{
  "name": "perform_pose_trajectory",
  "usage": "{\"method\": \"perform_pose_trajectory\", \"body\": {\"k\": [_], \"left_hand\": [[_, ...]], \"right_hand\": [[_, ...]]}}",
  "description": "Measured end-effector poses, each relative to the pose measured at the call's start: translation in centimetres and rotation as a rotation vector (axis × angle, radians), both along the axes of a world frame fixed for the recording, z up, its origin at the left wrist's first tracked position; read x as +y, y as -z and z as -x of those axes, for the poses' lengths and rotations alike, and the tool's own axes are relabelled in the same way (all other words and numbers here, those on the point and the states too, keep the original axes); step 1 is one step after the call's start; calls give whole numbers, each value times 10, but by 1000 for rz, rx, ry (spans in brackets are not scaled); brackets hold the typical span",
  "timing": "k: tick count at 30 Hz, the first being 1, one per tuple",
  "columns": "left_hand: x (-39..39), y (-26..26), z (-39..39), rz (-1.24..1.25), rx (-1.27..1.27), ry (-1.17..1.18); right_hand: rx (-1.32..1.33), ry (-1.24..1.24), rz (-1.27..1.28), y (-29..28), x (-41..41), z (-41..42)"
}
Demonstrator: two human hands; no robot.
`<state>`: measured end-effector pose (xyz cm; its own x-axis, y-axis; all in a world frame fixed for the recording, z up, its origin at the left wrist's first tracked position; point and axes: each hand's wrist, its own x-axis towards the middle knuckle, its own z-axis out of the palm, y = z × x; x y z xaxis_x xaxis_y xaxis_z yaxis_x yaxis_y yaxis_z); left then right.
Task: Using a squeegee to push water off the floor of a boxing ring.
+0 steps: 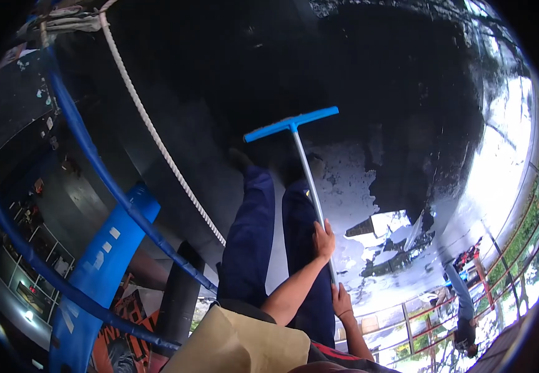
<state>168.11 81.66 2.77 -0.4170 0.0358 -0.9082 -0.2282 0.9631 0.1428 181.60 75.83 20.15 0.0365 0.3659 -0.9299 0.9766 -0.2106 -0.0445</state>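
Observation:
My left hand grips the metal pole of a floor squeegee partway along it. Farther back, near its end, my right hand is closed around the same pole. The squeegee's blue head lies across the dark floor just beyond my feet, slightly tilted in view. Water covers parts of the floor, with a ragged-edged puddle to the right reflecting light. Both my legs, in dark blue trousers, stand behind the squeegee head.
A white twisted rope runs along my left side, with blue-covered ropes beyond it. A blue pad bearing markings and a dark cylindrical post or bag stand there. At the right, another person stands near a railing.

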Motion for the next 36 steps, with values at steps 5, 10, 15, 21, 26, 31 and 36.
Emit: {"method": "perform_pose_trajectory", "body": {"k": [5,10,15,21,26,31,36], "left_hand": [[12,15,9,40,34,-37],[101,109,172,-250,378,-130],[236,116,348,-268,484,63],[197,104,393,-407,405,28],[92,5,275,-661,32,298],[-60,-110,237,-419,14,606],[-122,-156,242,-327,328,491]], "right_hand": [[-10,60,62,38,8,16],[204,92,14,159,92,154],[345,152,-112,203,202,323],[537,258,-97,138,189,345],[515,281,-65,70,131,169],[298,266,115,15,92,14],[188,13,80,16,119,8]]}}
